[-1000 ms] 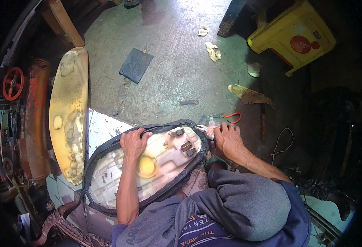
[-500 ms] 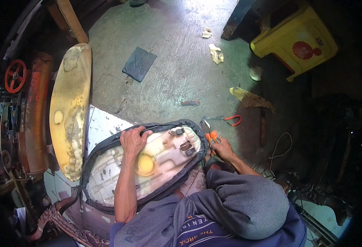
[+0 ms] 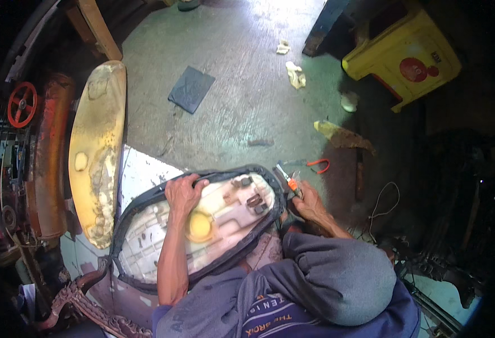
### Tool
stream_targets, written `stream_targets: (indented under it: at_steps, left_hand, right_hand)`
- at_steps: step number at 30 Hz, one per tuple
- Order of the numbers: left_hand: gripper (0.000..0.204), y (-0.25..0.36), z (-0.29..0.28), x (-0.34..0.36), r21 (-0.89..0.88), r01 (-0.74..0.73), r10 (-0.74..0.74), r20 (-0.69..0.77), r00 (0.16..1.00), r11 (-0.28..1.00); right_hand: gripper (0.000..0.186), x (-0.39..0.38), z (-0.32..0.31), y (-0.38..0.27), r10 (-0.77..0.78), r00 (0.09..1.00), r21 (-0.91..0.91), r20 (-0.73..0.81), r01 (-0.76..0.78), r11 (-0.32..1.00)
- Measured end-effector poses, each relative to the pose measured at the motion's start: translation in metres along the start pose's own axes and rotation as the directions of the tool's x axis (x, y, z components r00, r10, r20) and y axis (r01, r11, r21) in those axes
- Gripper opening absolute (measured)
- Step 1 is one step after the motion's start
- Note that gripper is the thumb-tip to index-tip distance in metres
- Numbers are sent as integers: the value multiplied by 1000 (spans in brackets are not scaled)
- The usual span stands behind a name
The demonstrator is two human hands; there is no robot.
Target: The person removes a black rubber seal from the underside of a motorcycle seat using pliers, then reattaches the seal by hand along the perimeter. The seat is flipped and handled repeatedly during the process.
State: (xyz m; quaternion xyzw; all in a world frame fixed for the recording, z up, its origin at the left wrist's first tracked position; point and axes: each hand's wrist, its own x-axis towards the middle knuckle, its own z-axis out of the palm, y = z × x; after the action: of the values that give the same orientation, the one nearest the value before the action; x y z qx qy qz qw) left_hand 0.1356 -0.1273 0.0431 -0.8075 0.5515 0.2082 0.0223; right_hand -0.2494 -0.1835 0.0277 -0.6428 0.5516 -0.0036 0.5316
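Note:
A motorcycle seat (image 3: 163, 236) lies underside up across my lap, its white plastic base ringed by a black cover (image 3: 137, 204). My left hand (image 3: 183, 191) grips the seat's far edge, fingers curled over the black cover, with the forearm crossing the base. Beyond the seat's right end, my right hand (image 3: 310, 204) is closed around an orange-handled hand tool (image 3: 292, 185), whose metal tip points away and to the left. The tool's exact kind is hard to make out. Just past it, a tool with a red handle (image 3: 320, 164) lies on the floor.
A long yellowed foam seat pad (image 3: 92, 152) stands at left beside a rusty cylinder (image 3: 53, 158). On the floor are a dark flat piece (image 3: 191, 89), foam scraps (image 3: 295, 75) and a torn yellow-brown piece (image 3: 337, 134). A yellow plastic stool (image 3: 405, 62) is at far right.
My right hand has turned the orange-handled tool and shifted slightly; more of its metal tip shows. My left hand and the seat stay about where they were.

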Motion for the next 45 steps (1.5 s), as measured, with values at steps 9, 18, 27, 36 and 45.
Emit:
stream_targets:
  at_steps: [9,18,27,36,45]
  left_hand:
    - [47,0,0,-1,1,-34,34,-24,999,999]
    - [45,0,-1,1,-32,21,-23,-71,997,999]
    - [42,-8,2,4,-63,56,-66,-170,983,996]
    - [43,-11,9,-2,21,32,-28,-187,982,999]
    - [43,-11,8,-2,-13,39,-41,-157,987,999]
  right_hand:
    - [37,-9,9,32,-94,995,-185,18,96,978]
    - [25,-16,28,17,-86,947,943,308,-293,156]
    - [36,-22,-26,-25,-210,977,-312,-40,188,931]
    - [29,-26,5,-26,-171,984,-412,-49,136,901]
    - [32,-31,35,11,244,970,353,7,-231,907]
